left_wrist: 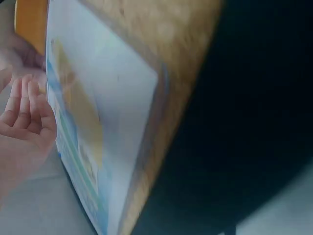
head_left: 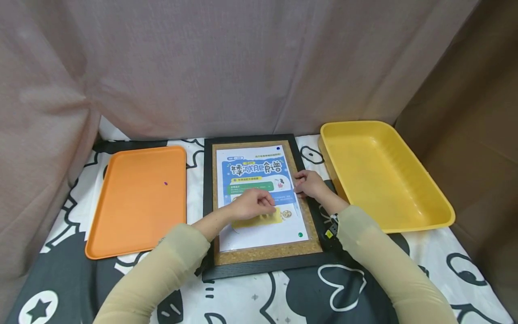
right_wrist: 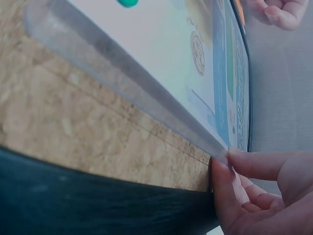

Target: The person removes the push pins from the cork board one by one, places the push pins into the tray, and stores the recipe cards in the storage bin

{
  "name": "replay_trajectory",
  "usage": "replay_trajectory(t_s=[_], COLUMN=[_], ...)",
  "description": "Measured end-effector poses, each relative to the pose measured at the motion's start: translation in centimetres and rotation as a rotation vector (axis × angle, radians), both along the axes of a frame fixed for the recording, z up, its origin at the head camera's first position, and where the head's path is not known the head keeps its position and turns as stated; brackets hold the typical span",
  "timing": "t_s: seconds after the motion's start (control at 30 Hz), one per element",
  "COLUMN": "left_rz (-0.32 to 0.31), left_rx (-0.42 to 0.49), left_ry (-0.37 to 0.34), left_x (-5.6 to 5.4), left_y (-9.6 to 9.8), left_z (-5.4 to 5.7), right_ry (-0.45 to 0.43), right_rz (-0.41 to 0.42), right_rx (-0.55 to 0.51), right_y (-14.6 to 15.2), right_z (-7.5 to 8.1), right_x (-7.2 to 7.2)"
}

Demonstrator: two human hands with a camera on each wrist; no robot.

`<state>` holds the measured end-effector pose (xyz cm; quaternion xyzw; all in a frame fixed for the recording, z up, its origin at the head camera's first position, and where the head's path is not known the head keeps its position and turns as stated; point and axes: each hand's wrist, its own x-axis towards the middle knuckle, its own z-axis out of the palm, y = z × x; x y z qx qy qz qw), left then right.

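A printed poster (head_left: 259, 236) in a clear plastic sleeve (right_wrist: 122, 68) lies on a black-framed cork board (head_left: 267, 254). One purple tack (head_left: 278, 148) sits at its top right corner and a green tack (head_left: 301, 234) at its bottom right. My right hand (head_left: 309, 184) pinches the sleeve's right edge between thumb and forefinger, and the edge stands a little off the cork in the right wrist view. Over the poster's lower middle hovers my left hand (head_left: 252, 204), its fingers loosely bent with nothing visible between them in the left wrist view.
An orange tray (head_left: 133, 211) lies left of the board with a small purple tack (head_left: 165, 183) on it. To the right stands a deep yellow basin (head_left: 388, 180), close to my right forearm. A grey-brown curtain (head_left: 243, 67) hangs behind the patterned tablecloth (head_left: 243, 301).
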<state>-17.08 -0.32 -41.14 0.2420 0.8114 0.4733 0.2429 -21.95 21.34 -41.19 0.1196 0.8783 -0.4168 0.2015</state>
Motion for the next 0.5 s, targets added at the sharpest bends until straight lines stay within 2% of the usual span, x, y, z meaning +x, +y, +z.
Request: replay_trajectory(t_s=[0.17,0.37,0.5], left_rz=[-0.050,-0.147,-0.176], left_rx=[0.000,-0.010,-0.017], left_ry=[-0.044,-0.011,-0.016], left_x=[0.8,1.6,2.1], left_y=[1.8,3.8,4.8], left_z=[-0.3,-1.0,-1.2], right_ry=[0.021,0.023,0.024], right_rz=[0.010,0.010,0.010], right_rx=[-0.007,-0.010,-0.012], right_y=[0.2,0.2,0.2], right_z=[-0.1,-0.2,-0.1], right_x=[0.0,0.0,0.0])
